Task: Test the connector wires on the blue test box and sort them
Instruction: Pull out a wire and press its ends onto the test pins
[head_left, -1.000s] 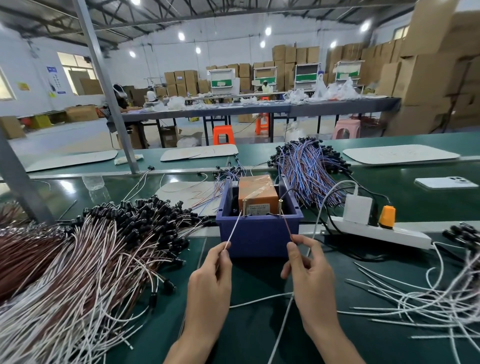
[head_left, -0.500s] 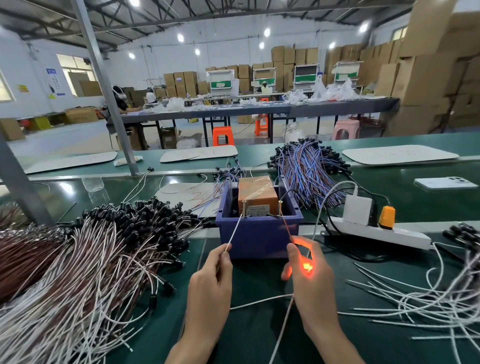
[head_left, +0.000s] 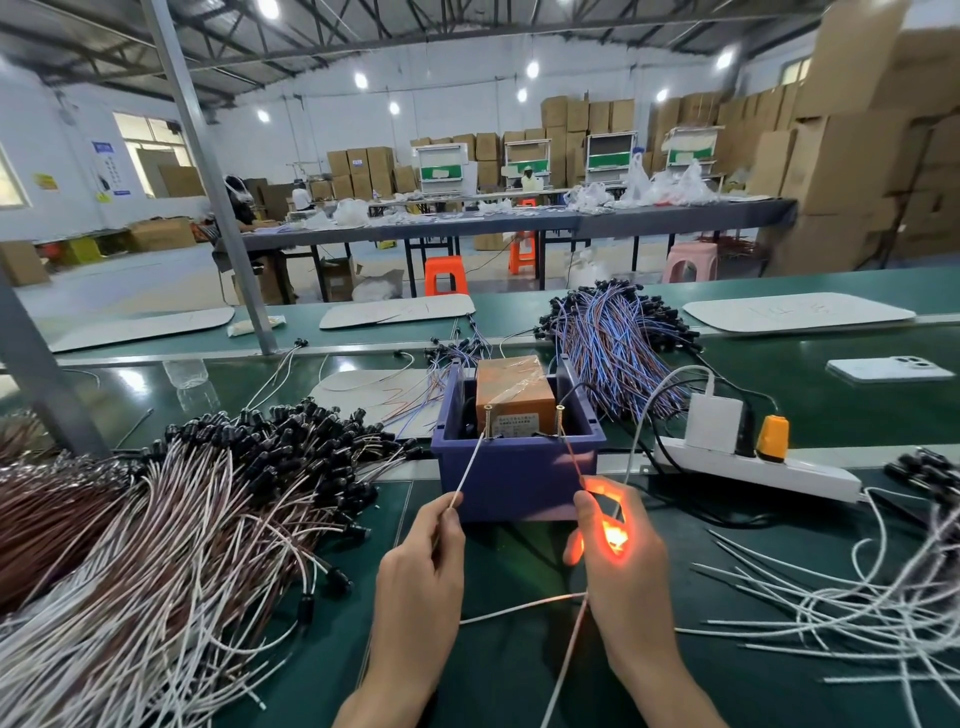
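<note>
The blue test box (head_left: 511, 480) stands at the middle of the green bench, holding an orange unit (head_left: 514, 389) with two brass screw posts. My left hand (head_left: 421, 587) pinches the white lead (head_left: 470, 465) of a connector wire, its tip touching the left post. My right hand (head_left: 621, 566) pinches the red lead against the right post and cups the wire's indicator lamp (head_left: 613, 535), which glows orange. A big pile of white and brown wires with black connectors (head_left: 171, 519) lies to the left. Loose white wires (head_left: 841, 608) lie to the right.
A white power strip (head_left: 753, 467) with a charger and orange plug lies right of the box. Blue and red wires (head_left: 618, 343) are heaped behind it. A white phone (head_left: 888, 369) rests far right. A metal post (head_left: 208, 171) rises at the left.
One second ago the lamp in my right hand was dark; it lit half a second ago and still glows. Both hands stay in place on the leads.
</note>
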